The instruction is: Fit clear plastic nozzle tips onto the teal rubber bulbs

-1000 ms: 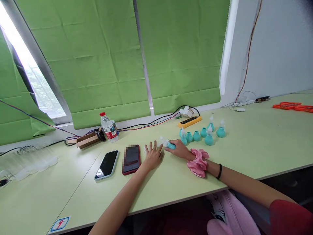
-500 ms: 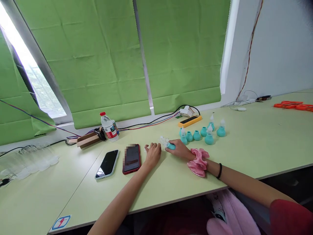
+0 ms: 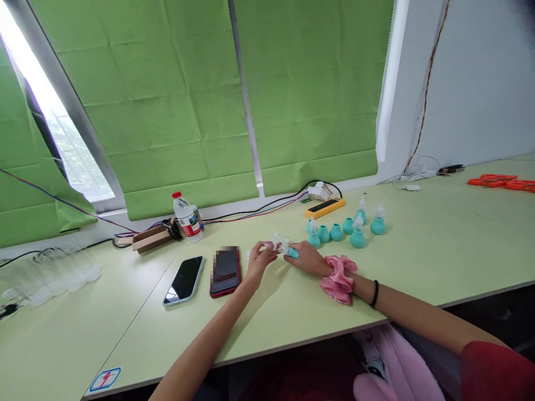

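In my right hand [image 3: 307, 257] is a small teal squeeze bulb [image 3: 293, 253] with a clear nozzle pointing left. My left hand [image 3: 261, 259] pinches a small clear tip [image 3: 270, 245] close to the nozzle's end; whether the two touch is too small to tell. Small whitish pieces [image 3: 282, 238] lie on the table just behind the hands. Right of them stand several teal bulbs; some, like this bulb [image 3: 357, 237], carry a clear nozzle, while others, like this bulb [image 3: 336, 232], have an open neck.
Left of my hands lie a red-cased phone [image 3: 225, 273] and a pale-cased phone [image 3: 184, 282]. A water bottle [image 3: 186, 218] and a cardboard box [image 3: 151, 238] stand behind. A yellow device [image 3: 325, 208] sits by the cables. Orange tools [image 3: 501, 181] lie far right, clear containers [image 3: 54, 275] far left.
My left hand has risen off the table and turned, now pinching a small clear piece near the nozzle. The bulb in my right hand has shifted slightly.
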Action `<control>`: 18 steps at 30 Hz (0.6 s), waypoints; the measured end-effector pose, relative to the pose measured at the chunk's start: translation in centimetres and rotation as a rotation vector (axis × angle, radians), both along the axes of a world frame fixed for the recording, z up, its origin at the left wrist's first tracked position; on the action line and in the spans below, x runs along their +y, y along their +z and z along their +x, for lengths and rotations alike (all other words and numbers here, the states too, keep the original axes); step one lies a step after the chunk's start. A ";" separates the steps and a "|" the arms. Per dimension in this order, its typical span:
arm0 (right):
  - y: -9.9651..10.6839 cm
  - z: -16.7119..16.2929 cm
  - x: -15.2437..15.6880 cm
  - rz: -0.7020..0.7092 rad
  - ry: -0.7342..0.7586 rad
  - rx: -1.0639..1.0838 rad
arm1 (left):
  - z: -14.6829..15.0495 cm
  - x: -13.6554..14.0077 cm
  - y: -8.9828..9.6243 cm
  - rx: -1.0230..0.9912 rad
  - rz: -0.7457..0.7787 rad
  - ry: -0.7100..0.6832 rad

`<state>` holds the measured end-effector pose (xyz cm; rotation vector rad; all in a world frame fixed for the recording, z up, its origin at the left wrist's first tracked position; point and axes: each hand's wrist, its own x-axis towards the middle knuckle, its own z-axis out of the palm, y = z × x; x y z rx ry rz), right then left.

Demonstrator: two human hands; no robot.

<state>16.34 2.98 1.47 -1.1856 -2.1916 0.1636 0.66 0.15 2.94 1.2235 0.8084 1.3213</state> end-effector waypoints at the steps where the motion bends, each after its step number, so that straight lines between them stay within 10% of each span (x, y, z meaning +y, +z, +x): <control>1: -0.1 0.0 0.0 0.006 0.011 0.013 | -0.1 -0.1 0.1 -0.020 -0.020 -0.017; 18: -0.4 -0.5 -0.8 -0.094 0.118 0.137 | -0.1 0.2 -0.6 -0.092 -0.055 -0.008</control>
